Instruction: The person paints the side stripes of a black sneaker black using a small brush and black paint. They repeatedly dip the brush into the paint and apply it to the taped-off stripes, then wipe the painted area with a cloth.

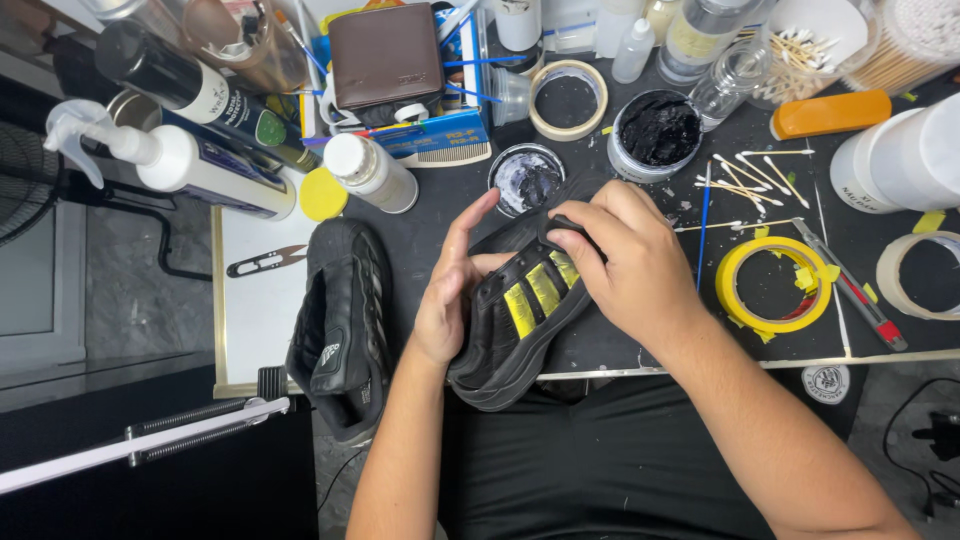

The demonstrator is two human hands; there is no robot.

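Observation:
A black sneaker [512, 340] with yellow masking tape on its side stripes lies tilted at the table's front edge, toe toward the back. My left hand [447, 285] cups its left side, index finger stretched up. My right hand [625, 262] presses on the upper part of the sneaker, fingers curled over it. A second black sneaker [343, 320] rests to the left, untouched.
Behind the shoe stand an open jar of black paste [657, 133], a small dish with dark residue [526, 180], tape rolls [772, 284], cotton swabs [748, 178], a craft knife [850, 285], bottles [370, 172] and a brown wallet [385, 52]. Snips [265, 261] lie at left.

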